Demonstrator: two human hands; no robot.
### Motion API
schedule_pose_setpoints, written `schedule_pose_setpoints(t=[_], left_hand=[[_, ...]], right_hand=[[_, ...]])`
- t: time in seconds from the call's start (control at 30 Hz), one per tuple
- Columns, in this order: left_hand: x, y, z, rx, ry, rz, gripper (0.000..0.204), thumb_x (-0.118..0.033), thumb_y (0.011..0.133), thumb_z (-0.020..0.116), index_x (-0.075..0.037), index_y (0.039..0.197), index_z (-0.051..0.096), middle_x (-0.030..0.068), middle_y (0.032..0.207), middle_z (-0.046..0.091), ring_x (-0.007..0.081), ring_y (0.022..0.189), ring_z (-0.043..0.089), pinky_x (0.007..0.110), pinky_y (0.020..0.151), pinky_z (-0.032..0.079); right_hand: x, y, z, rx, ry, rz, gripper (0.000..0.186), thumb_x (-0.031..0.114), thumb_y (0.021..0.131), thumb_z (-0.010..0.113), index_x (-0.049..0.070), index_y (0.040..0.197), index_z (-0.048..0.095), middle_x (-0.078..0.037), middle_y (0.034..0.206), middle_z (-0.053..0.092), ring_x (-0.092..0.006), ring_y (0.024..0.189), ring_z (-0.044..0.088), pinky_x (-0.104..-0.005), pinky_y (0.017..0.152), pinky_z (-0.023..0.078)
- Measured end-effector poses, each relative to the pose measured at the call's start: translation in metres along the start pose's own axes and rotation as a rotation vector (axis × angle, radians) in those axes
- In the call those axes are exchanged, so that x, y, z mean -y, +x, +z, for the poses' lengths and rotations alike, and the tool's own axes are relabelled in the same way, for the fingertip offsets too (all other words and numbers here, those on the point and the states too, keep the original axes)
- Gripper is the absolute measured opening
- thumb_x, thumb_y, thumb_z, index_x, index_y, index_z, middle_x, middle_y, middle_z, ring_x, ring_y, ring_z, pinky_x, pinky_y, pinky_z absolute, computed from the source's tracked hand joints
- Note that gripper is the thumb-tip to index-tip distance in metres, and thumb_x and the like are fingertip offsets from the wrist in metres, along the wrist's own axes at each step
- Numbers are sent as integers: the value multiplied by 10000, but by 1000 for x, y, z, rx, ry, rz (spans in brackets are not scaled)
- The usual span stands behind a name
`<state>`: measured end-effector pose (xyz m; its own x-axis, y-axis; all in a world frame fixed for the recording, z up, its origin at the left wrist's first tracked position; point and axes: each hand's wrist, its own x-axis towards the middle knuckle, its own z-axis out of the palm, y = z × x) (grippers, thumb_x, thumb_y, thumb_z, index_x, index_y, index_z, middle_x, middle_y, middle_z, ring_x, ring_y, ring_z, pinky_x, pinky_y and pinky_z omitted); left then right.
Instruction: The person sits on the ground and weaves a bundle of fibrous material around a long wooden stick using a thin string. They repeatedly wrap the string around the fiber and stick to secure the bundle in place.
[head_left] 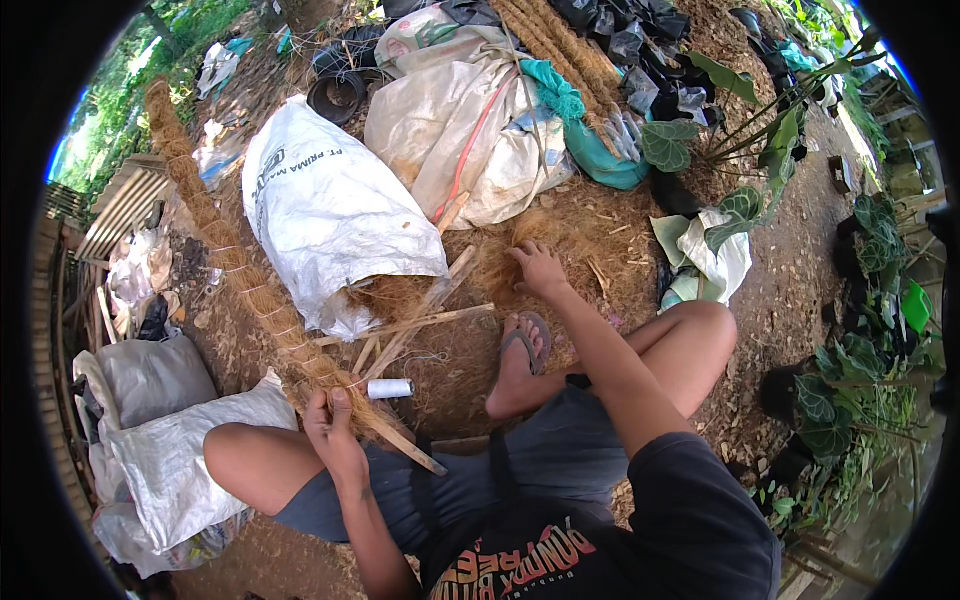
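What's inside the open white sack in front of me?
Brown fibre shows at the mouth of the open white sack; anything deeper is covered by the sack itself.

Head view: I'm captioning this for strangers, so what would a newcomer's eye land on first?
Probably the long fibre-wrapped pole, slanting from the upper left down to the left hand, which grips it near its lower end. The white sack to its right, brown fibre at its mouth, might come next, then the right hand at loose fibre near the centre.
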<state>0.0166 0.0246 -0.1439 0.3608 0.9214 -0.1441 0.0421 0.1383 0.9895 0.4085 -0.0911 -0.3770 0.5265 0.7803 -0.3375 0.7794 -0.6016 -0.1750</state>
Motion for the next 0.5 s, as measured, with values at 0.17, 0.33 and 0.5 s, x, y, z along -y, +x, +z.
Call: schedule_pose_setpoints(t=[0.17,0.33,0.5], left_hand=[[-14,-7,-2,29,98,22,176,-158,1031,646,16,1011,663,5,942,647,55,824,531,225,757,434],[-20,-11,-5,71,189,16,162,-146,1013,674,12,979,669,-45,839,605,23,758,487,205,664,386],[-25,-5,-10,134,335,65,120,-64,967,700,51,952,669,-46,782,583,21,728,463,212,628,392]], right_hand=[[5,13,3,87,-128,-19,477,350,831,782,155,1255,680,-115,1291,645,-328,1291,553,-507,1062,463],[-38,44,-42,169,404,-7,371,290,876,730,57,1162,684,-162,1087,723,-337,1019,688,-407,954,526],[-56,41,-103,-41,1139,182,338,202,968,670,-22,1215,620,-115,1029,702,-223,985,679,-359,903,522]])
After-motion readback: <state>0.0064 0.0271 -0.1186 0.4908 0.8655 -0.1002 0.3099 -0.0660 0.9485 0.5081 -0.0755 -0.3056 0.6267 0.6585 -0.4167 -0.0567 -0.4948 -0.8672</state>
